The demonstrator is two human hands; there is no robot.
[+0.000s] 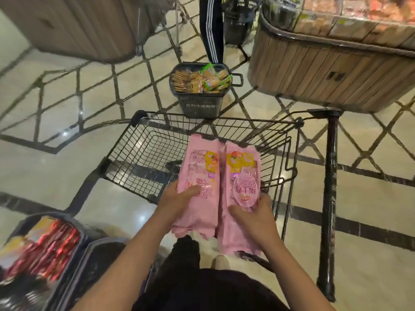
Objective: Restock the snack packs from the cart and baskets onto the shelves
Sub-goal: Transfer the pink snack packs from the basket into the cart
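Note:
Two long pink snack packs are held side by side above the black wire cart (139, 153). My left hand (173, 200) grips the left pink pack (199, 176) at its lower half, thumb across the front. My right hand (253, 214) grips the right pink pack (241, 176) the same way. The cart's basket below the packs looks empty through the wire. Beyond the cart, a black basket (199, 104) on the floor holds biscuit packs, some with green wrappers.
A wooden display stand (325, 70) with snacks on top rises at the right, another wooden unit (74, 25) at the upper left. Baskets with red packs (45, 248) sit at the lower left. A person's striped trouser leg (212, 28) stands behind the floor basket.

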